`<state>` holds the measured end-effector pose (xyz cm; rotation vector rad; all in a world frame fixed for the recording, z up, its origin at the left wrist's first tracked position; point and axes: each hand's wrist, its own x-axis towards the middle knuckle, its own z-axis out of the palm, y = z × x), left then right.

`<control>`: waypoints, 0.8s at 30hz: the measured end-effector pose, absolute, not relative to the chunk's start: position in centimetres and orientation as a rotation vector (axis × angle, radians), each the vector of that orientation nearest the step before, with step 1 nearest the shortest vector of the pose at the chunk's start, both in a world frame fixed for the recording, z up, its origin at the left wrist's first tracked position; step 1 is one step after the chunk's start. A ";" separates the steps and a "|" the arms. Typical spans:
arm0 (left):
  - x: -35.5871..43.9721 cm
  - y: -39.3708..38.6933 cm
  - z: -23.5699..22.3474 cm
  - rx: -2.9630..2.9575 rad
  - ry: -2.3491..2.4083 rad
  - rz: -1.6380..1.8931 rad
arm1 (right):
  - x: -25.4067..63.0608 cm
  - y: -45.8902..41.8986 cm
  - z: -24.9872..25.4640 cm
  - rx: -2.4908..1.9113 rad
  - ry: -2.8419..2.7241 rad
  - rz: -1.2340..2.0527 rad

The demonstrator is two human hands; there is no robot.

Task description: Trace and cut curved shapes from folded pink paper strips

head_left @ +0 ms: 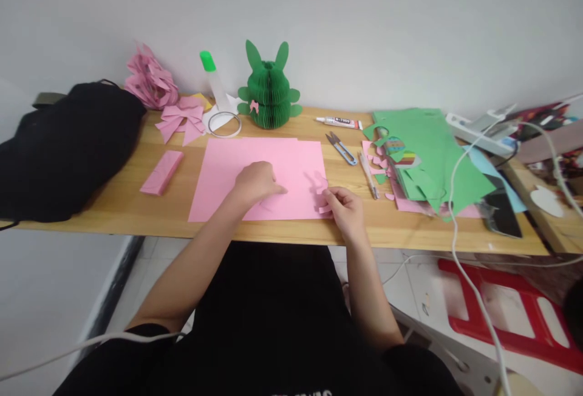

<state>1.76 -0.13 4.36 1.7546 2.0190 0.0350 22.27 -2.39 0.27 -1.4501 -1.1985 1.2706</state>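
Pink sheets of paper (218,171) lie flat before me, stacked slightly out of line. My left hand (255,182) rests on the top sheet, one finger stretched to the right and the others partly hidden; it holds nothing that I can see. At the right edge of the sheets, my right hand (347,208) pinches a small pink paper cut-out (323,201) between thumb and fingertips. The cut-out casts a shadow on the paper. Behind the sheets stands a green honeycomb-paper rabbit (268,95) with a small pink bow on it.
Pink paper bows (184,119), a glue bottle (214,80), a roll of tape (225,124) and a pink block (163,172) are leftward. Rightward lie a glue tube (339,122), thread snips (341,148), a pen (368,174), paper scraps and green sheets (437,159). A white cable (454,226) hangs across.
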 end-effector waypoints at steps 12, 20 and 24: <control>1.3 0.6 4.3 1.732 1.929 0.076 | 22.4 -2.5 -0.3 -1.485 -1.164 1.273; 0.9 3.7 6.4 1.910 1.657 -0.219 | 22.7 -2.0 1.4 -1.480 -1.152 1.408; 1.1 4.6 6.5 1.975 1.552 -0.299 | 22.8 -1.7 1.7 -1.477 -1.134 1.461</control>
